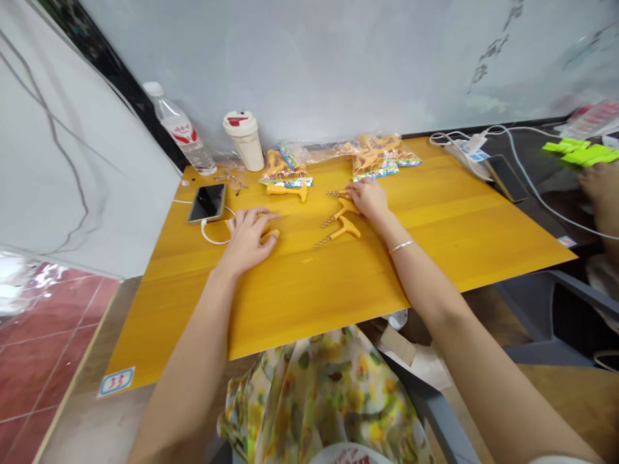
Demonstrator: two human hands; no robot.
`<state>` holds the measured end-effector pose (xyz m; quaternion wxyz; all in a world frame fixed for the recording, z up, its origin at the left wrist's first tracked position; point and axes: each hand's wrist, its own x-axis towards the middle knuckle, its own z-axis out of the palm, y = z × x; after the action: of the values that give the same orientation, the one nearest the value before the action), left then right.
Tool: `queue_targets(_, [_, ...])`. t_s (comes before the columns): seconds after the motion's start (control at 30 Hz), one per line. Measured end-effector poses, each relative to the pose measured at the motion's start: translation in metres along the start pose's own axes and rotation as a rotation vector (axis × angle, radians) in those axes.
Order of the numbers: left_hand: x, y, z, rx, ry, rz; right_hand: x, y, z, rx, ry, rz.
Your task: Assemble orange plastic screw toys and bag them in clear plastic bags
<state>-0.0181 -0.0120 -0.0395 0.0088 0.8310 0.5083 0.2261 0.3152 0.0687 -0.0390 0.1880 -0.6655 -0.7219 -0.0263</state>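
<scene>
My left hand (249,240) rests low over the yellow table (290,303), fingers stretched out. A yellow plastic piece (271,233) shows beside its thumb, mostly hidden by the hand. Farther right, my right hand (370,198) has its fingertips closed on the top corkscrew (336,193), whose metal spiral points left. Two more corkscrews with yellow T-shaped handles, a middle one (345,207) and a lower one (344,231), lie just below that hand. Beyond my left hand lies another yellow T-handled piece (289,191), with no metal spiral showing.
Clear bags of yellow pieces, a left bag (285,169) and a right bag (377,154), lie along the back. A phone (207,202) with a white cable, a water bottle (181,132) and a lidded cup (245,142) stand left. At far right, another person's hand (602,183) is near bright green pieces (580,153).
</scene>
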Motion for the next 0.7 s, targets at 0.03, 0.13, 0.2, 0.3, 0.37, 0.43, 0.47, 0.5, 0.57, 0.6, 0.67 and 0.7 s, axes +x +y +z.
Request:
queue_targets(0.03, [0.0,0.0,0.0,0.0,0.004,-0.001,-0.002,-0.002,-0.002,-0.01,-0.008,-0.022])
queue_targets(0.13, [0.0,-0.002,-0.003,-0.004,0.038,-0.021,-0.009,-0.008,-0.007,-0.072,-0.083,-0.108])
queue_targets(0.2, [0.0,-0.004,-0.005,-0.006,0.083,-0.054,-0.014,-0.011,-0.009,-0.11,-0.124,-0.136])
queue_targets(0.3, [0.001,-0.01,-0.007,-0.012,0.176,-0.119,-0.014,-0.019,-0.009,-0.077,-0.092,-0.122])
queue_targets(0.37, [0.002,-0.013,-0.008,-0.018,0.258,-0.175,-0.009,-0.03,-0.007,-0.016,-0.057,-0.131])
queue_targets(0.43, [0.002,-0.016,-0.008,-0.03,0.359,-0.239,0.0,-0.049,0.0,0.024,-0.066,-0.18])
queue_targets(0.47, [0.002,-0.017,-0.008,-0.038,0.412,-0.264,0.005,-0.06,0.005,0.035,-0.091,-0.208])
queue_targets(0.5, [0.002,-0.018,-0.007,-0.048,0.459,-0.28,0.01,-0.071,0.01,0.043,-0.125,-0.228])
queue_targets(0.57, [0.002,-0.02,-0.005,-0.066,0.532,-0.28,0.02,-0.093,0.02,0.039,-0.199,-0.238])
queue_targets(0.6, [0.002,-0.021,-0.004,-0.076,0.556,-0.266,0.023,-0.102,0.025,0.023,-0.228,-0.236])
queue_targets(0.67, [0.003,-0.024,-0.001,-0.104,0.579,-0.226,0.028,-0.116,0.032,-0.038,-0.247,-0.235])
queue_targets(0.7, [0.003,-0.025,0.0,-0.122,0.579,-0.204,0.029,-0.121,0.034,-0.071,-0.244,-0.233])
